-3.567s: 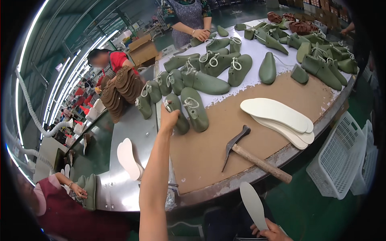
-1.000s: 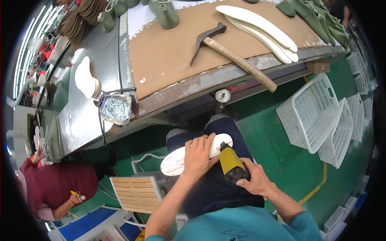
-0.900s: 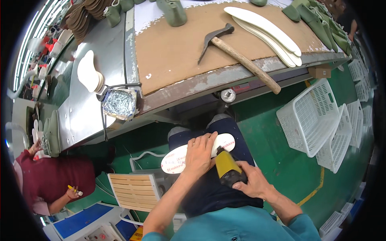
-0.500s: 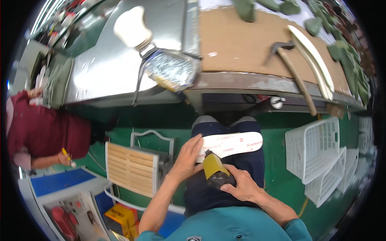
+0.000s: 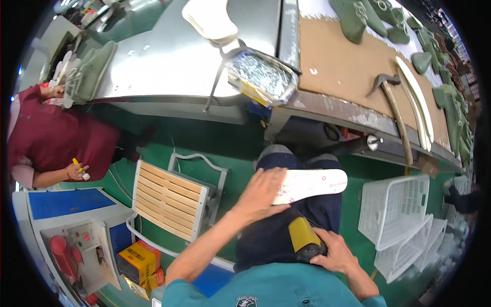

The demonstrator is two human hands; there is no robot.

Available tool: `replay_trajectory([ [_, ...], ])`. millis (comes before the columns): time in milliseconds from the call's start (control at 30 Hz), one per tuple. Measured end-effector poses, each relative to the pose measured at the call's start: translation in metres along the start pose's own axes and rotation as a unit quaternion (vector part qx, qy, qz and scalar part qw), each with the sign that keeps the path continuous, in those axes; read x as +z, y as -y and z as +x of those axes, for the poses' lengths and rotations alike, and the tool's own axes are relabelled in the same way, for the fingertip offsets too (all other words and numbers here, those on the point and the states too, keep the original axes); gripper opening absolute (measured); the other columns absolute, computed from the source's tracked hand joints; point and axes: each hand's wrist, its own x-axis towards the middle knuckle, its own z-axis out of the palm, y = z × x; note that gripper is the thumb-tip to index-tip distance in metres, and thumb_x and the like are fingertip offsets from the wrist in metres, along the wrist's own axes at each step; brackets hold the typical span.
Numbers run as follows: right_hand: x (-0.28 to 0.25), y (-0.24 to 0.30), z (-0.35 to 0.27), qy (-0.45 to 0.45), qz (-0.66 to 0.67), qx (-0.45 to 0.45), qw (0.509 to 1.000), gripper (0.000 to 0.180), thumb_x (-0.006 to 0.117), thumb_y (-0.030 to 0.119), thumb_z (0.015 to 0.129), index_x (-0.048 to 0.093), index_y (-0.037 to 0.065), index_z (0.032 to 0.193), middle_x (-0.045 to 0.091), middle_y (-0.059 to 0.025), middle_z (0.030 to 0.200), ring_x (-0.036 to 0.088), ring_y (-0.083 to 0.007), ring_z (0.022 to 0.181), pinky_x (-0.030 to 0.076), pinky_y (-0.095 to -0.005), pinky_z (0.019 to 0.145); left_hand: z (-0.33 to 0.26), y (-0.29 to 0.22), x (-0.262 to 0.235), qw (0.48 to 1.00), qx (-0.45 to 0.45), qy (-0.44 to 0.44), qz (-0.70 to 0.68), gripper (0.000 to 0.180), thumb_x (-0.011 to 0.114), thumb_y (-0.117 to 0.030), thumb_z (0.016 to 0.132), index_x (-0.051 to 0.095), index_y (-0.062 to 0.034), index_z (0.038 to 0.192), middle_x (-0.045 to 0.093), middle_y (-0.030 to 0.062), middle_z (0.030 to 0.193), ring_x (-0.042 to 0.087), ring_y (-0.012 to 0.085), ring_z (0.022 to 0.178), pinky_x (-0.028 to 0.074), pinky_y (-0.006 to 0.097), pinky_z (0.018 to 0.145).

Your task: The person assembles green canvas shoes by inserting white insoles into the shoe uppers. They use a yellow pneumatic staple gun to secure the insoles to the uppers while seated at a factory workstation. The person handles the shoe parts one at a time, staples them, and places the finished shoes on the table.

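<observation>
A white shoe insole (image 5: 317, 185) with red print lies across my thighs. My left hand (image 5: 263, 194) grips its left end, fingers over the top and thumb along the near edge. Closer to my body, my right hand (image 5: 332, 253) is closed around a black and yellow tool (image 5: 303, 235). Its yellow face is turned up and a dark rounded end sits by my fingers. The tool is apart from the insole, and its exact kind cannot be made out.
On the bench ahead lie a hammer (image 5: 394, 110), curved white strips (image 5: 415, 105), green shoe lasts (image 5: 353, 20) and a plastic-wrapped tray (image 5: 263, 77). White crates (image 5: 394, 210) stand right; a slatted seat (image 5: 166, 199) stands left. A co-worker in a maroon apron (image 5: 66, 133) holds something yellow.
My right hand has drawn the black and yellow tool back from the insole, toward the lower right. My left hand and the insole have shifted slightly right. The view has turned.
</observation>
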Motion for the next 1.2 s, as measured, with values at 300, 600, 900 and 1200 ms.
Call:
replay_trajectory([
  [300, 0.030, 0.009, -0.019, -0.050, -0.082, 0.083, 0.992, 0.066, 0.064, 0.040, 0.088, 0.044, 0.001, 0.139, 0.055, -0.0307, 0.126, 0.053, -0.0481, 0.112, 0.039, -0.0494, 0.099, 0.109, -0.052, 0.019, 0.981, 0.012, -0.041, -0.189, 0.093, 0.077, -0.018, 0.057, 0.034, -0.0005, 0.138, 0.055, 0.0244, 0.120, 0.059, 0.0424, 0.106, 0.050, 0.044, 0.089],
  [600, 0.045, -0.021, -0.014, -0.112, -0.076, 0.043, 0.990, 0.060, 0.065, 0.043, 0.087, 0.052, 0.005, 0.131, 0.066, -0.0238, 0.107, 0.061, -0.0441, 0.100, 0.043, -0.0509, 0.091, 0.073, 0.072, -0.280, 0.668, -0.013, -0.672, -0.317, 0.038, 0.070, -0.011, 0.085, 0.054, 0.0009, 0.117, 0.058, 0.0102, 0.117, 0.056, 0.0196, 0.105, 0.045, 0.034, 0.092],
  [900, -0.059, -0.032, 0.015, -0.439, -0.110, -0.160, 0.877, 0.022, 0.074, 0.021, 0.079, 0.068, 0.008, 0.096, 0.068, -0.0099, 0.090, 0.063, -0.0293, 0.084, 0.050, -0.0388, 0.077, -0.052, 0.318, -0.361, 0.702, -0.422, -0.511, 0.261, 0.070, 0.071, -0.034, 0.082, 0.047, 0.0014, 0.136, 0.057, 0.0226, 0.129, 0.055, 0.0372, 0.117, 0.041, 0.042, 0.102],
  [1200, -0.320, -0.096, 0.031, -0.615, -0.205, 0.077, 0.758, 0.049, 0.071, 0.031, 0.079, 0.064, 0.003, 0.118, 0.064, -0.0214, 0.108, 0.058, -0.0389, 0.107, 0.045, -0.0459, 0.093, 0.153, 0.120, -0.233, 0.900, -0.091, -0.400, 0.146, 0.053, 0.063, -0.007, 0.088, 0.044, 0.0026, 0.137, 0.050, 0.0189, 0.137, 0.045, 0.0312, 0.130, 0.031, 0.038, 0.111],
])
